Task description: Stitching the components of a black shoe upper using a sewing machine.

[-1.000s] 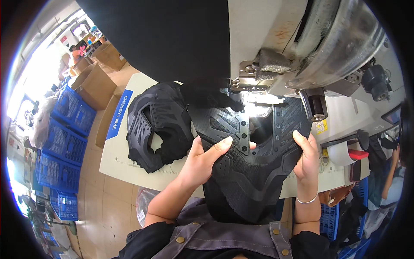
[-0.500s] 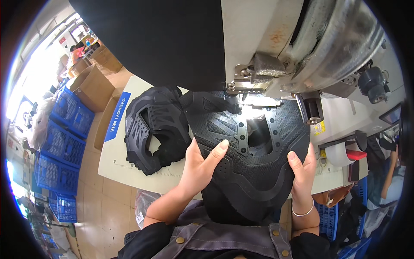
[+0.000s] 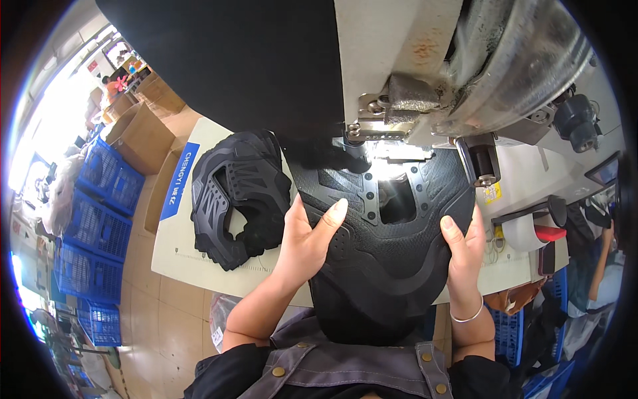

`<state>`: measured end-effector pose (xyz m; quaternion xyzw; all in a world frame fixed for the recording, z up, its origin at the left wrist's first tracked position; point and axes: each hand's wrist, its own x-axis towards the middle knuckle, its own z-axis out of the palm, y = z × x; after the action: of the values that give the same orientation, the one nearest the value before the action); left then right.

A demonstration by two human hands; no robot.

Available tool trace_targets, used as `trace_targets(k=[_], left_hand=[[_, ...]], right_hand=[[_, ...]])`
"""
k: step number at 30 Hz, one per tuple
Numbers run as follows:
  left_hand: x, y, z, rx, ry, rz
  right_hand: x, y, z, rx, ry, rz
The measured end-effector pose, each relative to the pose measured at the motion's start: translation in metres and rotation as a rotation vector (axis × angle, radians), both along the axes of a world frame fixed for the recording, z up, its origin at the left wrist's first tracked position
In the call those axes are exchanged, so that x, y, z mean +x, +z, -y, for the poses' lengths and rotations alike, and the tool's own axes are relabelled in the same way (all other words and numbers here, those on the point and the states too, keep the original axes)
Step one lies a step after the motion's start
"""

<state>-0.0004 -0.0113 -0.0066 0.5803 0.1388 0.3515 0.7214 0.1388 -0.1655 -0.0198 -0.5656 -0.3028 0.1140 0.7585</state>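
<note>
A black shoe upper (image 3: 379, 259) with raised overlays and eyelet holes lies across the front of the sewing machine (image 3: 405, 66), its eyelet part under the lit needle area. My left hand (image 3: 307, 238) grips its left edge, thumb on top and fingers underneath. On the opposite edge my right hand (image 3: 464, 247) holds it the same way, thumb above. The needle itself is lost in the glare. To the left, a stack of similar black shoe uppers (image 3: 211, 199) rests on the pale table (image 3: 183, 256).
A dark panel (image 3: 226, 66) covers the upper middle. Blue plastic crates (image 3: 96, 223) and cardboard boxes (image 3: 141, 136) stand on the left. Right of the machine are a thread spool (image 3: 484, 163) and a white-and-red object (image 3: 525, 233). Another person's arm (image 3: 601, 263) shows at far right.
Both hands have moved slightly up toward the machine, and the shoe upper has slid forward with them under the needle area. The stack on the left stays put.
</note>
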Motion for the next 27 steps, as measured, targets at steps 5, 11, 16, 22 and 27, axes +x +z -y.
trace_targets(k=[5, 11, 16, 22, 27], left_hand=[[0.004, 0.004, -0.005, 0.017, -0.005, 0.001], [0.011, 0.006, -0.011, 0.027, -0.002, 0.007], [0.018, 0.01, -0.017, 0.029, -0.003, 0.032], [0.03, 0.007, -0.033, 0.165, 0.053, 0.037], [0.04, 0.017, -0.041, 0.116, 0.067, 0.036]], right_hand=[[0.007, 0.004, -0.007, 0.056, 0.103, -0.101], [0.014, 0.007, -0.011, 0.054, 0.148, -0.085], [0.02, 0.013, -0.018, 0.09, 0.204, -0.15], [0.031, 0.016, -0.03, 0.046, 0.209, -0.182], [0.037, 0.018, -0.037, 0.085, 0.223, -0.217]])
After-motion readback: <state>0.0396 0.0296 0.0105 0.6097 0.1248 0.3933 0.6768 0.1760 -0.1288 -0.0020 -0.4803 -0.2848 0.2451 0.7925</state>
